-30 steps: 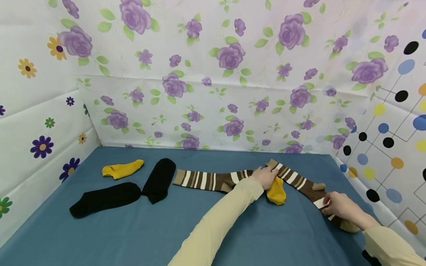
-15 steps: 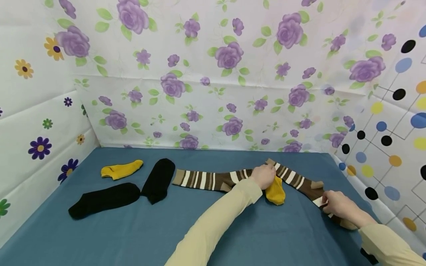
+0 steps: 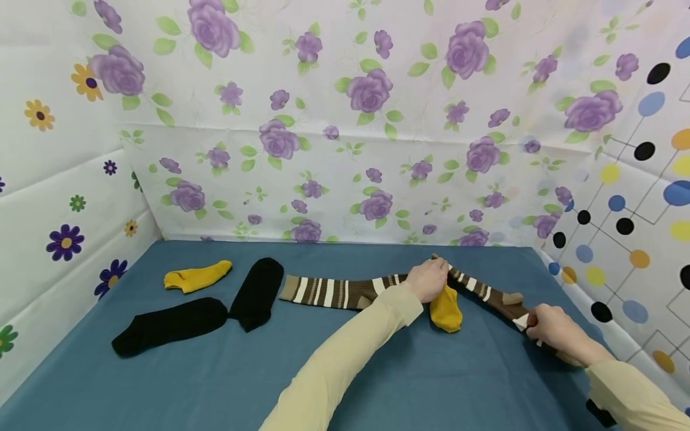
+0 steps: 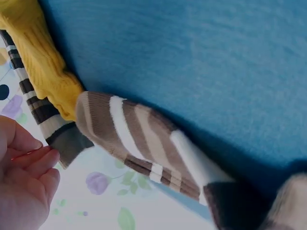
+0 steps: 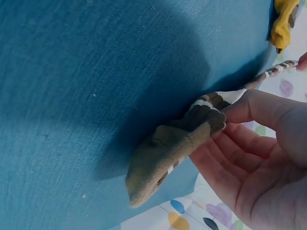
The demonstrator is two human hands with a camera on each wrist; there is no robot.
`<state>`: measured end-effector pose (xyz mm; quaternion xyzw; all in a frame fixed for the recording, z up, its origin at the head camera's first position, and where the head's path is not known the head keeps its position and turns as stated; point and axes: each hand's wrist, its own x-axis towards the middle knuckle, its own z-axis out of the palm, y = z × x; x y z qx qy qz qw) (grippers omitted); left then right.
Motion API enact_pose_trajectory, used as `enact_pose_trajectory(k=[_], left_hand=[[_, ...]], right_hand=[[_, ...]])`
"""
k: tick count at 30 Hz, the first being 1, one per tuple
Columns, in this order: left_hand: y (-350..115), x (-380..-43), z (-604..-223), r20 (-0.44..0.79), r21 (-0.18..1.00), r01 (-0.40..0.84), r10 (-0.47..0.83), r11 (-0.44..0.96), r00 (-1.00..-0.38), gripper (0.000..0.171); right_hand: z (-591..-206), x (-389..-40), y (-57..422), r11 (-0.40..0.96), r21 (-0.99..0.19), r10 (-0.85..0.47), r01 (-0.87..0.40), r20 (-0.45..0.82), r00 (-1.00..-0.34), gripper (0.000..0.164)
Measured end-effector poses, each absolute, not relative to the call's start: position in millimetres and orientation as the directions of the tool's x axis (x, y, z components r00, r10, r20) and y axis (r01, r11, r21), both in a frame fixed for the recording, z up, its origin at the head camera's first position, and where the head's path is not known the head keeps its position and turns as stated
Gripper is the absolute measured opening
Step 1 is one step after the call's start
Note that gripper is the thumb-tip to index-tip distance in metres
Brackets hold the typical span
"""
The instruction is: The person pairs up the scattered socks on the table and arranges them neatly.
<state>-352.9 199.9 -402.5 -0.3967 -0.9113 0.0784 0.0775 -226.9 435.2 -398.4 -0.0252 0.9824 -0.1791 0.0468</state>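
Observation:
In the head view my left hand (image 3: pixel 427 280) pinches the cuff of a brown striped sock (image 3: pixel 474 287) on the right. My right hand (image 3: pixel 557 329) pinches the same sock near its foot; the tan toe (image 5: pixel 148 167) hangs past the fingers in the right wrist view. Between the hands the sock looks narrow and stretched. A yellow sock (image 3: pixel 445 310) lies just below my left hand, its upper part hidden. A second brown striped sock (image 3: pixel 329 292) lies flat to the left, its right end hidden by my left hand and sleeve.
Two black socks (image 3: pixel 169 323) lie on the left of the blue cloth (image 3: pixel 215 389), their ends nearly meeting. Behind them lies another yellow sock (image 3: pixel 197 276). Patterned sheets (image 3: pixel 323 179) stand at the back and both sides.
My left hand's fingers, earlier spread over the cuff, have closed on it. My right hand has gathered the sock's foot, and the sock has narrowed and been raised slightly.

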Motion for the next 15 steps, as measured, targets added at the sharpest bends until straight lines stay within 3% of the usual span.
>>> enact_pose_trajectory(k=[15], left_hand=[[191,-343,-411,0.152,-0.383,0.672,0.76,0.634,-0.631,0.034]], right_hand=[[-399,-224,432,0.931,-0.352,-0.129,-0.092,-0.085,-0.988,0.007]])
